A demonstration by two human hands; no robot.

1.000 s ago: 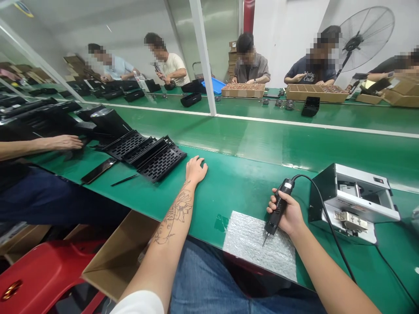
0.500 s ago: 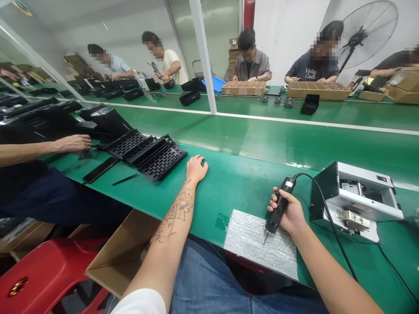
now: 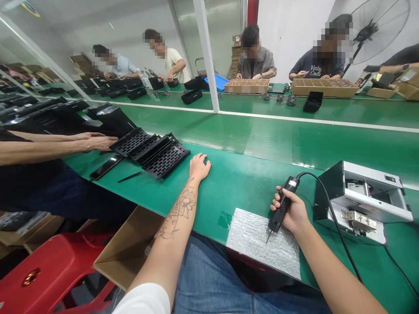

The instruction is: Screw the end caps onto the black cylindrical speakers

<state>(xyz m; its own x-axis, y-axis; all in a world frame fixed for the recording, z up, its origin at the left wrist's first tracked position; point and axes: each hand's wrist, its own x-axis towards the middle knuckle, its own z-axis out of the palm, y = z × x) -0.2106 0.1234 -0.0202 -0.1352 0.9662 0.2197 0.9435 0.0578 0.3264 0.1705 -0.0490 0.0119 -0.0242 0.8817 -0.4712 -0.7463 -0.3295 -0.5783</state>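
Observation:
My right hand [image 3: 293,213] grips a black electric screwdriver [image 3: 282,206], its tip pointing down onto a silvery foam pad [image 3: 262,244] at the table's near edge. A black cable runs from the screwdriver past a grey metal screw feeder box [image 3: 362,198] just to the right. My left hand [image 3: 199,166] rests flat on the green table [image 3: 242,183], fingers loosely apart and holding nothing. It lies right beside a row of black slotted plastic panels [image 3: 153,152].
A co-worker's hands [image 3: 98,141] touch the far end of the black panels on the left, with a phone [image 3: 106,165] and a thin black tool [image 3: 131,176] nearby. An open cardboard box [image 3: 126,250] and red stool [image 3: 49,279] sit below. Several people work across the conveyor.
The view has shifted slightly, so everything sits a little to the right. The co-worker's hands have moved right, up to the black panels. My own hands have stayed in place.

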